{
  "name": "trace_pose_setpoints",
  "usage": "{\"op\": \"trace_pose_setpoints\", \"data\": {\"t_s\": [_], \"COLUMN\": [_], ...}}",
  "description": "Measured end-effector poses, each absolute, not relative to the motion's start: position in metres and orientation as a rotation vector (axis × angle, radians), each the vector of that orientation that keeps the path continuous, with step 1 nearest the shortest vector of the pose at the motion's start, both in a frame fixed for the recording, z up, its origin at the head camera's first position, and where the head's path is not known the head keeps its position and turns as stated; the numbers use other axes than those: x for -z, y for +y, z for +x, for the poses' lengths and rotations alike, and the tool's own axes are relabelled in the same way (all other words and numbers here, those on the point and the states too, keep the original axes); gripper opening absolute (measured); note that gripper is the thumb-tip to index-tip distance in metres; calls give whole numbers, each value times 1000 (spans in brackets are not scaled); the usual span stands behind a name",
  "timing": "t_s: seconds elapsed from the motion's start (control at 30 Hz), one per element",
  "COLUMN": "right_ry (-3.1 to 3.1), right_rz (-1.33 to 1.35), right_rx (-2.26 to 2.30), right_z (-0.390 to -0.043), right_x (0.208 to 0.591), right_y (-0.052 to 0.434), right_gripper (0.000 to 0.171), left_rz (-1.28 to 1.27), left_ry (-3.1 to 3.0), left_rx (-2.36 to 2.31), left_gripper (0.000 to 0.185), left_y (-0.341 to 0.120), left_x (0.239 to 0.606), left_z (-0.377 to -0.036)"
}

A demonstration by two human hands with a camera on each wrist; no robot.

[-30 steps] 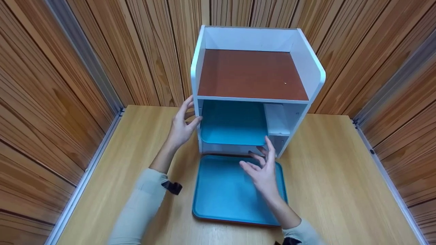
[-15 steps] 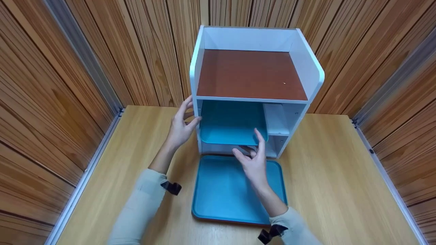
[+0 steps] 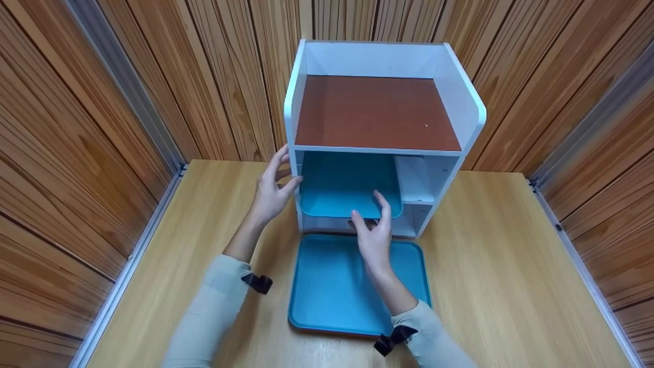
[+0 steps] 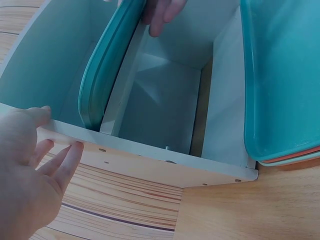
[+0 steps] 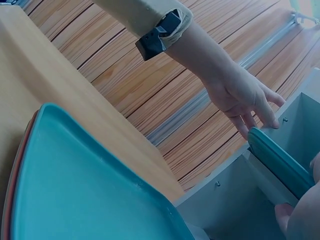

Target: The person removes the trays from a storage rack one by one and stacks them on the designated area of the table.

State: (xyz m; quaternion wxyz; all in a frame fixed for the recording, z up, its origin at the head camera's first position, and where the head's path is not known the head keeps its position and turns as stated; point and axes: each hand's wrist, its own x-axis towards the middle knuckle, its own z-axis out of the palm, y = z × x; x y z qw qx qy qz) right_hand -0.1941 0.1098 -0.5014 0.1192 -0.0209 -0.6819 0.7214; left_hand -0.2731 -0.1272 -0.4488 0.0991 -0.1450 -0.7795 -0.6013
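A white shelf unit (image 3: 476,117) with a brown top board stands at the back. My left hand (image 3: 270,191) holds the front edge of its left side panel, thumb in front and fingers along the outside. A blue-green tray (image 3: 337,191) lies on the middle shelf, its front rim protruding; the left wrist view shows more than one rim there. My right hand (image 3: 375,237) grips the tray's front edge, the index finger above the rim and other fingers beneath, partly hidden. In the right wrist view, the left hand (image 5: 240,97) touches the side panel.
Another blue-green tray (image 3: 332,296) lies on the wooden table (image 3: 500,286) before the unit, with reddish and pale layers under it in the left wrist view. A small white ledge (image 3: 415,179) lies right of the shelved tray. Wood-patterned walls (image 3: 225,76) enclose the table.
My right hand has moved left along the shelved tray's front edge, from its right corner nearer the middle, and its spread fingers have drawn in. Left hand and trays have stayed put.
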Motion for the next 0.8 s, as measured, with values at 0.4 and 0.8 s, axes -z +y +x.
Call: {"op": "trace_pose_setpoints", "data": {"t_s": [0.4, 0.8], "right_ry": [-1876, -1683], "right_rz": [-132, -226], "right_rx": [-2146, -2197], "right_z": [-194, -185], "right_x": [500, 496], "right_y": [112, 112], "right_gripper": [61, 82], "left_rz": [-460, -465], "left_ry": [-2279, -2269], "left_rx": [1778, 1787], "left_gripper": [74, 74], "left_y": [-127, -127], "left_x": [449, 451], "left_z": [-273, -273]}}
